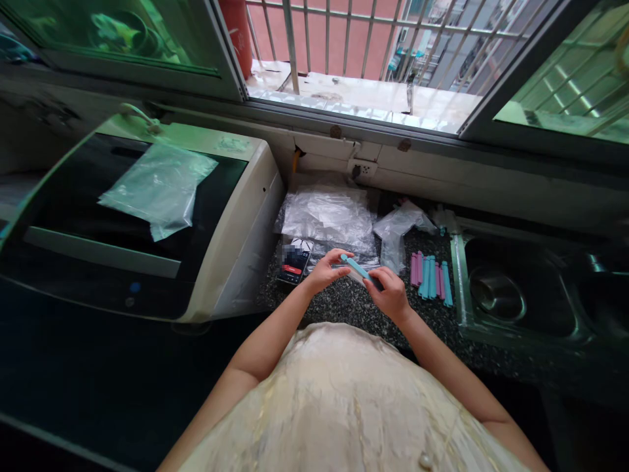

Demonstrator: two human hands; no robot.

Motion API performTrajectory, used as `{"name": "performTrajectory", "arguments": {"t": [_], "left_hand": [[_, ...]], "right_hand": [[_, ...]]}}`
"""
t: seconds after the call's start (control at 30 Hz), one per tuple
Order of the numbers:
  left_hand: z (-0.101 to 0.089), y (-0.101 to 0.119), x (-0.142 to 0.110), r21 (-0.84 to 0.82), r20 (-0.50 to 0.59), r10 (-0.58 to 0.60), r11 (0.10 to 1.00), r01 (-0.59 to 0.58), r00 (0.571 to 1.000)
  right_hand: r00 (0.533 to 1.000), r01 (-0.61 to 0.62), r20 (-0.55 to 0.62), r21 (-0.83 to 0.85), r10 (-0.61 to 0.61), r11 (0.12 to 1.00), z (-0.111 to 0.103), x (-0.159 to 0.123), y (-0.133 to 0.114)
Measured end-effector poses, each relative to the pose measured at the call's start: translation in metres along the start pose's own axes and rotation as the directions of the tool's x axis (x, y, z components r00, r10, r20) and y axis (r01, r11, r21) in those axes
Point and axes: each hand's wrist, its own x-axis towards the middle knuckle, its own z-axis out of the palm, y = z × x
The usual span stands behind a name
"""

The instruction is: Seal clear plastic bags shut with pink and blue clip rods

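A light-blue bag clip [357, 267], long and narrow, is held at a slant between my two hands above the speckled counter. My left hand [327, 270] pinches its upper left end with thumb and fingers. At the lower right end, my right hand [390, 293] has its fingers closed round the clip; a dark part shows there that I cannot make out. Just right of my hands lie several pink and light-blue bag clips [431, 275] in a row. Behind the hands is a pile of clear plastic bags [329, 213], with a crumpled clear bag [393, 239] beside it.
A phone [293, 260] with a lit screen lies left of my hands. A bulky cream and black machine [236, 242] stands at the left, a plastic bag [164, 180] on its lid. The sink [459, 282] holds a metal bowl [497, 293]. A wall socket [363, 169] is behind.
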Motion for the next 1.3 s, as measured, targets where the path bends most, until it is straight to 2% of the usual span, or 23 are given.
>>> {"name": "performTrajectory", "arguments": {"t": [0.07,0.17,0.33,0.57,0.87,1.07,1.3], "left_hand": [[-0.001,0.000,0.001,0.000,0.059,0.004,1.000,-0.004,0.998],[-0.001,0.001,0.003,-0.079,0.124,-0.065,0.994,0.075,0.990],[0.002,0.003,0.005,-0.218,0.151,-0.138,0.961,0.169,0.979],[0.002,0.002,0.006,-0.259,0.136,-0.185,0.942,0.215,0.973],[0.001,-0.006,0.006,-0.344,0.105,-0.233,0.904,0.255,0.967],[-0.001,-0.007,0.005,-0.395,0.055,-0.257,0.882,0.257,0.965],[-0.008,-0.007,0.006,-0.383,-0.039,-0.281,0.891,0.245,0.959]], "right_hand": [[1.000,0.000,0.010,0.014,0.000,1.000,0.000,0.002,-0.001],[1.000,0.003,0.024,0.049,-0.005,0.999,-0.001,0.004,-0.004],[0.999,0.004,0.053,0.090,-0.008,0.996,-0.002,0.004,-0.004],[0.998,0.032,0.050,0.093,-0.036,0.995,-0.001,0.005,0.000],[0.999,-0.016,0.049,0.087,0.012,0.996,-0.002,0.008,-0.001],[1.000,-0.020,-0.023,0.077,0.022,0.997,-0.003,0.011,-0.002],[0.993,-0.031,-0.109,0.091,0.041,0.995,-0.015,0.015,0.001]]}}
